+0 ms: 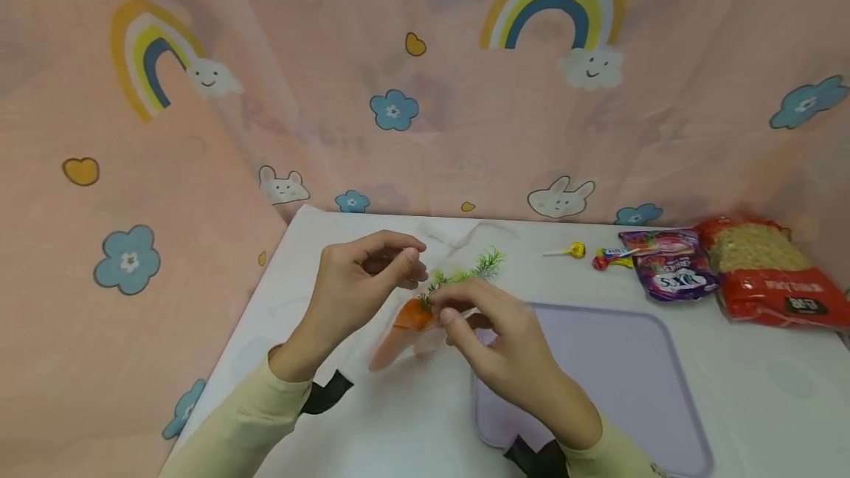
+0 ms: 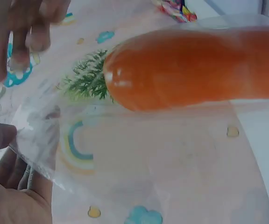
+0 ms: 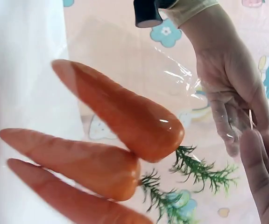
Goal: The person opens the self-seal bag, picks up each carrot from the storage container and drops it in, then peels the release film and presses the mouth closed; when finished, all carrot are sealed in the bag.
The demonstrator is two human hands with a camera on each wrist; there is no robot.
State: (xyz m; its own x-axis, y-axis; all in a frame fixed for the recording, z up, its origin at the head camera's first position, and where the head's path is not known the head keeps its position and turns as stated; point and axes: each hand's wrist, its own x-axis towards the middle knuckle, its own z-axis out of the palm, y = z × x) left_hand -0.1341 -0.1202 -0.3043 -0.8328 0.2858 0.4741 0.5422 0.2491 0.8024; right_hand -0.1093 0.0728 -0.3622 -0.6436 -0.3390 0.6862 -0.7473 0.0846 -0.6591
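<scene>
A clear plastic bag [image 2: 36,133] has several orange carrots [image 3: 120,112] with feathery green tops [image 3: 202,170] in it. My left hand [image 1: 352,297] pinches the bag's rim between thumb and fingers, as the left wrist view shows. My right hand [image 1: 508,341] is bent beside the bag's mouth, its thumb and index finger close together over the greens; whether it grips the film I cannot tell. In the left wrist view its fingers [image 2: 22,32] hang blurred above the left hand. Seen from the head, the right hand partly covers the carrots, which point down and left.
A lilac tray [image 1: 598,323] lies right of the bag on the white table [image 1: 372,434]. Farther back are a lollipop [image 1: 574,250], small wrapped sweets [image 1: 611,258], a purple snack packet [image 1: 674,268] and a red bag of pale food [image 1: 770,271]. A patterned pink cloth [image 1: 451,146] hangs behind.
</scene>
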